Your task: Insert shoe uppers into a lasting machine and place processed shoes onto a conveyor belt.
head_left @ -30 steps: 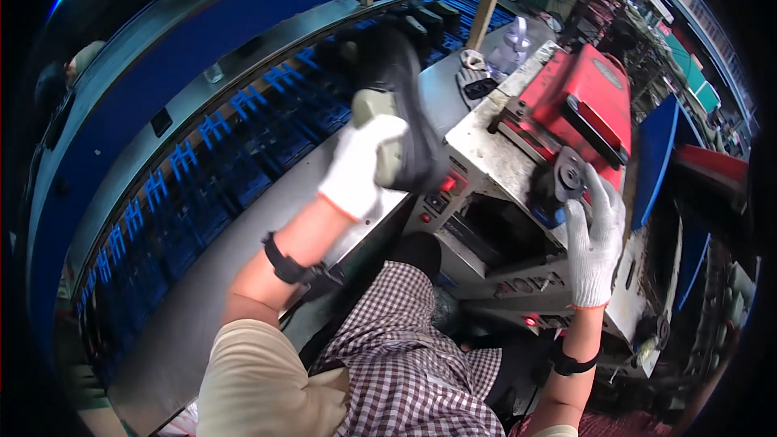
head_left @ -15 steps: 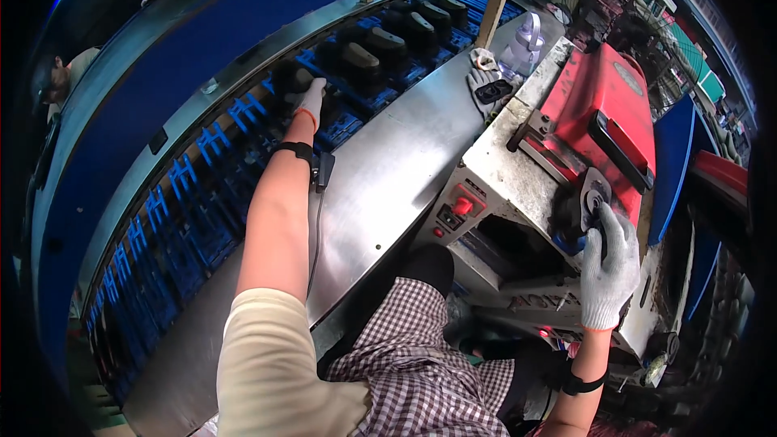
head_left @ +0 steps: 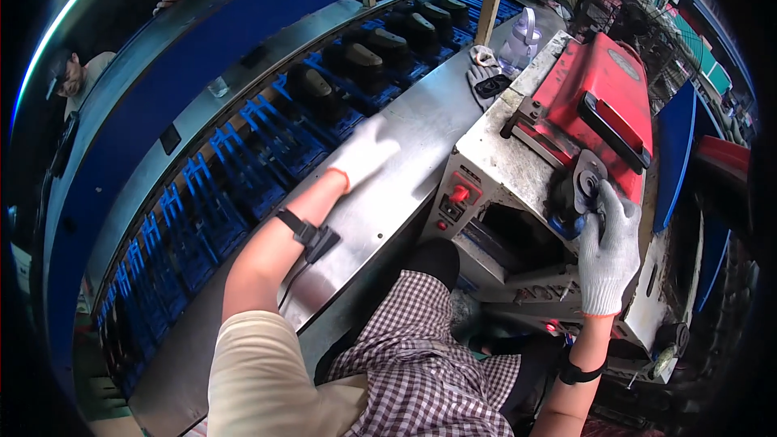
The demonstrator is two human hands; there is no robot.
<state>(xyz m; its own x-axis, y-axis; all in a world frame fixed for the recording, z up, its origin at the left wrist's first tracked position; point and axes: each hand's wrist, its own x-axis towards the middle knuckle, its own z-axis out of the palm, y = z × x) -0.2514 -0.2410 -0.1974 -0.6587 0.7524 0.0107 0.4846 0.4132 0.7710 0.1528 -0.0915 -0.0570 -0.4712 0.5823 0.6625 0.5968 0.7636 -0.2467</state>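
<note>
My left hand (head_left: 364,155), in a white glove with an orange cuff, is over the bare metal ledge (head_left: 340,231) beside the conveyor. Motion smears its fingers, and I make out nothing in them. Nearby on the blue-slatted conveyor (head_left: 214,150) stands a row of dark shoe-shaped pieces (head_left: 312,82) with pale patches on top. My right hand (head_left: 611,255), in a pale knitted glove, has its fingers bent around the edge of a dark grey piece with a round ring (head_left: 589,180). That piece rests against the front of the red-topped machine (head_left: 599,97).
A glove with a black item (head_left: 488,85) and a clear lilac-lidded bottle (head_left: 520,44) stand at the ledge's far end. A red rotary switch (head_left: 460,193) sits on the machine's front. Beyond the blue conveyor frame (head_left: 121,125) is another person (head_left: 77,77).
My left hand has left the nearest dark shoe-shaped piece on the conveyor and swung right and toward me over the ledge. My right hand stays at the dark grey piece.
</note>
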